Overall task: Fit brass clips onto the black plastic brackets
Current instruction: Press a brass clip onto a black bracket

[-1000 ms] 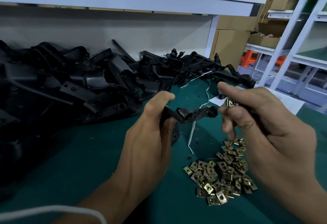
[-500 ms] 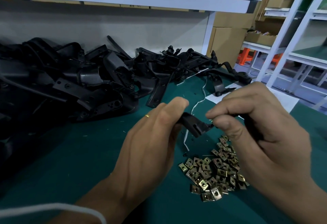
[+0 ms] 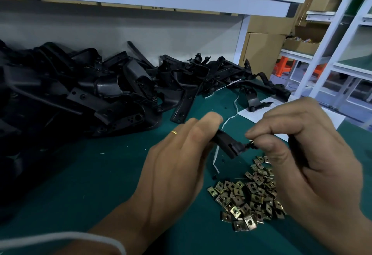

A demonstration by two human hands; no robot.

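Observation:
My left hand [image 3: 177, 162] grips one end of a black plastic bracket [image 3: 229, 144] above the green table. My right hand [image 3: 308, 154] pinches the bracket's other end between thumb and forefinger, where a small glint of a brass clip [image 3: 251, 141] shows at my fingertips; most of the clip is hidden. Another black part of the bracket passes through my right palm. A heap of loose brass clips [image 3: 249, 196] lies on the table just below both hands.
A large pile of black brackets [image 3: 84, 97] fills the left and back of the green table [image 3: 100, 174]. A single bracket [image 3: 253, 99] lies on white paper [image 3: 330, 117] at the back right. White string trails across the mat. White shelving stands to the right.
Both hands dropped lower with the bracket, and the bracket was turned. My right fingers, which held a visible clip apart from the end, now close onto the bracket's tip.

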